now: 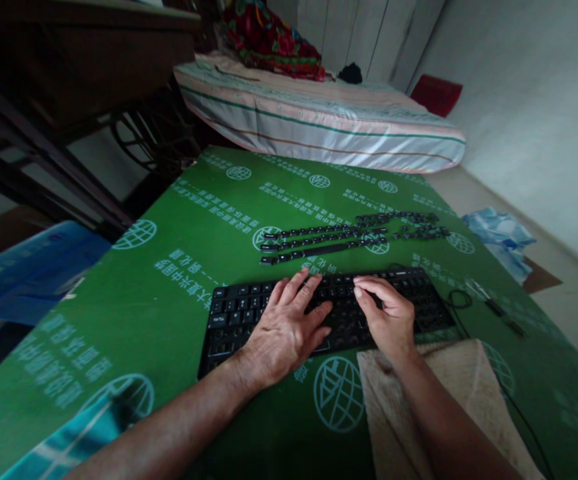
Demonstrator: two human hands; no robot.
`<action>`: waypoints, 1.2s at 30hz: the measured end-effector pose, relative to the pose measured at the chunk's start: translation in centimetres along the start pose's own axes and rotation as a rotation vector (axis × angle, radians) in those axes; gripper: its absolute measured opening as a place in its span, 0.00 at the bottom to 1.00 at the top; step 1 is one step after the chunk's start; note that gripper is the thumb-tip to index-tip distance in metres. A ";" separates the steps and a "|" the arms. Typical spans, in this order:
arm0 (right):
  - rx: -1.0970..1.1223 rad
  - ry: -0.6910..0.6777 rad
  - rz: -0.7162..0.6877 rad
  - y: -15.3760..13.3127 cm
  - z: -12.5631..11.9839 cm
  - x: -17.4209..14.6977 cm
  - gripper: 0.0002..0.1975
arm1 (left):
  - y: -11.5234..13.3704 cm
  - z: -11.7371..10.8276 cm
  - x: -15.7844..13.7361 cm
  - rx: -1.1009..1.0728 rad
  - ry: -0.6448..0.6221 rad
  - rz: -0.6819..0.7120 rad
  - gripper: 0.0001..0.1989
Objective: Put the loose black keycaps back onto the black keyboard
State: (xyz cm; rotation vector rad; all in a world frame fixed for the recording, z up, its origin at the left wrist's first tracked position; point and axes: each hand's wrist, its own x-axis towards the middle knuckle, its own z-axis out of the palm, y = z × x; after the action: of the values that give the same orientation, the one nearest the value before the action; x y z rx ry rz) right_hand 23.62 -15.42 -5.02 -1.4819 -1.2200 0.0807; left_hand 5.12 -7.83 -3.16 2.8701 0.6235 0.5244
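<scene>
A black computer keyboard (229,313) lies across the green tabletop, with several keycaps off its lower rows. My left hand (289,323) rests on it palm down, fingers spread over the upper rows. Above its right-middle part, my right hand (386,310) has thumb and forefinger pinched together. Whatever is between those fingertips is too small or hidden to make out. Beyond the keyboard, loose black keycaps (323,240) lie in rows, among them a long space bar (325,250). A further group of keycaps (421,231) sits to the right of them.
A brown cloth (449,373) lies under my right forearm. Right of the keyboard are its cable (461,299) and a thin dark-handled tool (496,308). A teal checked cloth (69,440) covers the near left corner. Past the table's far edge stands a bed (319,127).
</scene>
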 end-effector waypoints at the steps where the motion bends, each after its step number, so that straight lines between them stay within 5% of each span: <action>1: -0.003 -0.002 0.001 0.0 0.0 0.0 0.05 | 0.0 0.0 0.1 0.004 -0.025 -0.001 0.15; 12: 0.007 -0.011 0.027 0.0 0.1 0.0 0.06 | 0.0 0.0 0.2 0.001 -0.022 0.016 0.15; 22: 0.025 0.009 0.062 -0.1 0.1 0.0 0.06 | 0.5 -1.4 -0.7 -0.113 0.360 0.216 0.04; 36: 0.060 0.019 0.101 -0.1 0.0 0.0 0.06 | 1.7 -0.9 -1.6 0.012 0.120 0.445 0.09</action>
State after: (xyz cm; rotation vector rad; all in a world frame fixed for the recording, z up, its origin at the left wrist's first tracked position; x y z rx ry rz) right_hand 23.56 -15.40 -4.96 -1.4881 -1.1178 0.1700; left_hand 4.07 -10.00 -2.38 3.0078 -0.0096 0.7557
